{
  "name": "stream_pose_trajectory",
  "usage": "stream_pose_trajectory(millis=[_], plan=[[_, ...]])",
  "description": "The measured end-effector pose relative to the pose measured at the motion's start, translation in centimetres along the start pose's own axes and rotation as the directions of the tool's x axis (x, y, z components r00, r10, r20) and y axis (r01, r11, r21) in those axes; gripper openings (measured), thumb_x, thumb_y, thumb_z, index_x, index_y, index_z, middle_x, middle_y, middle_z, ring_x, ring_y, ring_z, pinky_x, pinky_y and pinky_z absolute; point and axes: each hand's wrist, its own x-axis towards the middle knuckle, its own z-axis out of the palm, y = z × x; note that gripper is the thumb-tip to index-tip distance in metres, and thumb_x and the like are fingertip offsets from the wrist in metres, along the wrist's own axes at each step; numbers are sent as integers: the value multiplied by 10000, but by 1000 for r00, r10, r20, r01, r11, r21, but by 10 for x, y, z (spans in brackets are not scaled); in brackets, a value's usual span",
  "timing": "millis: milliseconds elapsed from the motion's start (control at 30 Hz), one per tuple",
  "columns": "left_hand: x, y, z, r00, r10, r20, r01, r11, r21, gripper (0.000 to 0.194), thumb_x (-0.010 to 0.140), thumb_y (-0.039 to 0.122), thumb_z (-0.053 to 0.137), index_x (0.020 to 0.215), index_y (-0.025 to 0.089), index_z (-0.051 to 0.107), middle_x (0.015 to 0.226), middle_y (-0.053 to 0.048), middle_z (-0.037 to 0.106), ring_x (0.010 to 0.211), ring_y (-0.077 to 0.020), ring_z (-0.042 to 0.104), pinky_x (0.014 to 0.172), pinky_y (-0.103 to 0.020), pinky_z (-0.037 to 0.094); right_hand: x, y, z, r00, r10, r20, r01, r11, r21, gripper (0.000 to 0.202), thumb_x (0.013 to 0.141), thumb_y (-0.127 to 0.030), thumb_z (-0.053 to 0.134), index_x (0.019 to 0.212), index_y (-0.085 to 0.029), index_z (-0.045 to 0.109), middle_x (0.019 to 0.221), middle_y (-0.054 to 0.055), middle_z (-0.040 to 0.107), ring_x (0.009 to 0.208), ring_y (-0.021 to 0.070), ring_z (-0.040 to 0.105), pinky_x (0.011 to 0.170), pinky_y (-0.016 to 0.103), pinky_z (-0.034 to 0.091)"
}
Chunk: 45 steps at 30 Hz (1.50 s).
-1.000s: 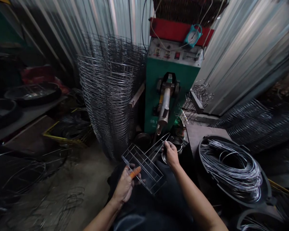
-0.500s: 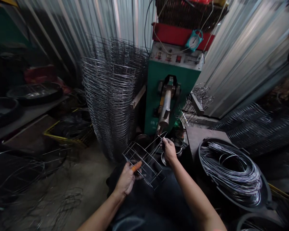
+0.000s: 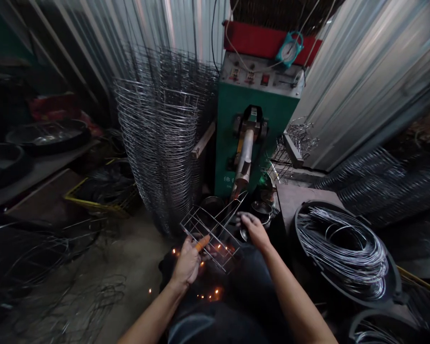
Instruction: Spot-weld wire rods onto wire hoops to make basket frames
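Note:
My left hand (image 3: 187, 263) is closed round the lower left side of a wire rack (image 3: 215, 231), an orange covering on one finger. The rack's upper corner touches the tip of the machine's metal arm (image 3: 244, 162), which juts from a green welding machine (image 3: 225, 119). My right hand (image 3: 252, 228) hovers just right of the rack, fingers loosely curled and apart, with nothing visible in them. Orange sparks (image 3: 217, 291) are scattered below the rack, over my dark-clothed lap.
Tall stacks of bent wire frames (image 3: 157, 143) stand left of the machine. A round tub (image 3: 299, 248) with wire pieces is at the right, beside a flat board (image 3: 304, 191). A yellow crate (image 3: 82, 203) sits at the left. A teal dial (image 3: 290, 49) hangs above.
Sparks have appeared under the rack. My right hand has come away from the wire at the rack's upper corner, its fingers loosened. My left hand still grips the rack.

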Motion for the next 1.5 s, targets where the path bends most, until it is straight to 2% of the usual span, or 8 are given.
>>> stream_pose_trajectory(millis=[133, 733, 933, 1033, 1133, 1233, 1333, 1500], plan=[[-1, -3, 5, 998, 64, -5, -64, 998, 0, 472, 548, 218, 733, 893, 214, 412, 692, 63, 538, 565, -92, 537, 561, -290, 524, -44, 11, -3, 973, 38, 227, 20, 969, -247, 337, 739, -448, 612, 962, -201, 663, 827, 27, 651, 767, 166, 577, 721, 288, 442], [3, 6, 5, 999, 36, -23, -38, 998, -57, 336, 612, 164, 701, 846, 178, 461, 688, 37, 528, 533, -83, 522, 542, -293, 532, -43, 4, 20, 977, -106, 186, 170, 911, -375, 272, 784, -416, 525, 906, -238, 691, 761, 9, 640, 708, 180, 561, 698, 297, 428], [2, 15, -7, 989, 134, -68, -122, 981, 154, 445, 620, 281, 715, 994, 196, 489, 815, -25, 572, 727, -165, 588, 674, -344, 517, -44, 8, 22, 982, -74, 172, 132, 925, -357, 285, 791, -423, 516, 941, -245, 681, 718, 1, 622, 626, 155, 537, 606, 266, 427], [2, 38, -4, 810, 575, -119, -431, 720, 544, 604, 567, 350, 756, 1094, 212, 498, 1112, -102, 533, 1128, -270, 462, 920, -398, 409, -45, 10, 22, 982, -73, 173, 131, 926, -354, 291, 789, -429, 524, 943, -237, 680, 721, 2, 620, 633, 154, 539, 608, 261, 428], [11, 62, 23, 678, 701, 222, -514, 237, 824, 556, 602, 456, 710, 1069, 189, 569, 1208, -150, 488, 1243, -353, 307, 1029, -512, 226, -44, 9, 23, 972, -107, 207, 174, 925, -338, 285, 786, -431, 534, 922, -230, 683, 781, 9, 641, 768, 186, 572, 724, 288, 436], [30, 73, 66, 701, 529, 478, -524, -72, 849, 412, 664, 503, 631, 902, 168, 657, 1048, -170, 584, 1171, -394, 358, 1011, -611, 90, -43, 6, 25, 968, -107, 225, 180, 925, -334, 303, 788, -438, 525, 932, -221, 681, 831, 22, 656, 845, 214, 576, 779, 314, 425], [51, 71, 98, 774, 335, 538, -458, -290, 840, 320, 659, 475, 636, 728, 166, 686, 877, -163, 640, 1070, -399, 429, 979, -639, -45, -44, 5, 26, 971, -103, 217, 174, 925, -338, 311, 784, -441, 527, 933, -217, 682, 835, 28, 659, 831, 216, 578, 768, 315, 423], [65, 60, 104, 791, 283, 542, -417, -399, 817, 296, 708, 455, 573, 689, 185, 693, 843, -138, 669, 976, -352, 491, 969, -626, -101, -45, 8, 24, 972, -113, 207, 177, 929, -325, 307, 774, -450, 537, 908, -221, 690, 776, 16, 651, 734, 188, 566, 692, 290, 435]])
